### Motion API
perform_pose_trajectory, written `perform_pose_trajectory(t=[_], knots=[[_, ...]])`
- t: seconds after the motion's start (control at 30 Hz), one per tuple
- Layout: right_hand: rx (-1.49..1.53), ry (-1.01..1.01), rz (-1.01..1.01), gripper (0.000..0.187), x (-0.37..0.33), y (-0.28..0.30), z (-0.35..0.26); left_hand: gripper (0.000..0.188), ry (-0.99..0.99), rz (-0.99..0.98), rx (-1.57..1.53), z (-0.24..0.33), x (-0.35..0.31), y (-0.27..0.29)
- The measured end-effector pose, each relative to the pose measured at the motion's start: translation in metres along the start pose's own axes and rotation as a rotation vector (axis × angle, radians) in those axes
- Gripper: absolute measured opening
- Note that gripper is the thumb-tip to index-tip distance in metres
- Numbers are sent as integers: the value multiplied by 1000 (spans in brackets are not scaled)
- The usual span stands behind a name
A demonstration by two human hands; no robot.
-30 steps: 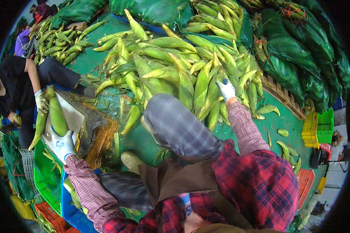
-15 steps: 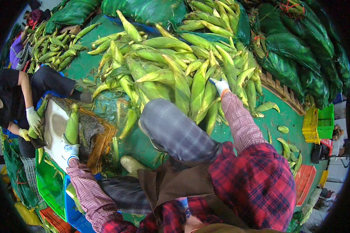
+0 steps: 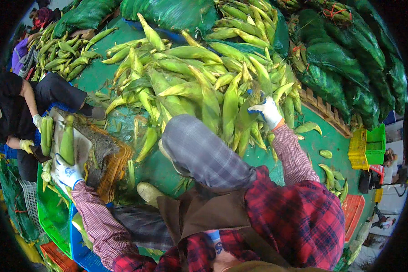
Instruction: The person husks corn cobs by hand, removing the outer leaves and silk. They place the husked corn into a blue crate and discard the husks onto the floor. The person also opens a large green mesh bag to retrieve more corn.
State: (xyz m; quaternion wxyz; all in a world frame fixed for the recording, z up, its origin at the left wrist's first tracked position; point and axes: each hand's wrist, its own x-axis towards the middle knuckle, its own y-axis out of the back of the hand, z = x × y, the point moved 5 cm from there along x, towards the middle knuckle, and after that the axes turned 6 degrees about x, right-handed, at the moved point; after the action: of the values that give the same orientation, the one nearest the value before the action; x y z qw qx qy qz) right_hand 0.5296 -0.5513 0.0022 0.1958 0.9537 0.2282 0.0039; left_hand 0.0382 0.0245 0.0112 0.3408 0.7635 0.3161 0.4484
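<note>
At the left, my left hand (image 3: 67, 173), in a white and blue glove, is closed round the lower end of a green ear of corn (image 3: 67, 141). That ear stands over a pale board (image 3: 82, 146). My right hand (image 3: 269, 113), gloved alike, reaches into a big heap of unhusked corn (image 3: 186, 86). Its thumb and fingers are round a husked-over ear of corn (image 3: 244, 119), partly hidden and blurred. Facing the board, a co-worker's gloved hand (image 3: 38, 121) is at another ear (image 3: 46, 136); their other hand (image 3: 26, 145) holds a dark blade (image 3: 41, 156).
Yellow crates (image 3: 118, 170) support the board. Green (image 3: 54, 213) and blue (image 3: 84, 254) crates stand beside my left arm. Full green mesh sacks (image 3: 335, 68) rest on a wooden pallet (image 3: 326, 109). Loose ears (image 3: 333, 177) lie near a red crate (image 3: 353, 211).
My left hand has moved left and slightly down, with its ear shifting left too. My right hand has drawn slightly right and down, its thumb now spread out to the left.
</note>
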Motion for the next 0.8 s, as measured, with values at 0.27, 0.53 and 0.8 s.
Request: perform_pose_trajectory(t=[0.27,0.53,0.8], knots=[[312,428,53,62,-26,2,-150,76,-172,280,-461,43,17,79],[755,701,-82,24,9,-57,-181,75,-434,513,-774,133,-13,203],[874,245,-338,35,-37,-285,-211,100,-493,321,-914,156,-37,211]])
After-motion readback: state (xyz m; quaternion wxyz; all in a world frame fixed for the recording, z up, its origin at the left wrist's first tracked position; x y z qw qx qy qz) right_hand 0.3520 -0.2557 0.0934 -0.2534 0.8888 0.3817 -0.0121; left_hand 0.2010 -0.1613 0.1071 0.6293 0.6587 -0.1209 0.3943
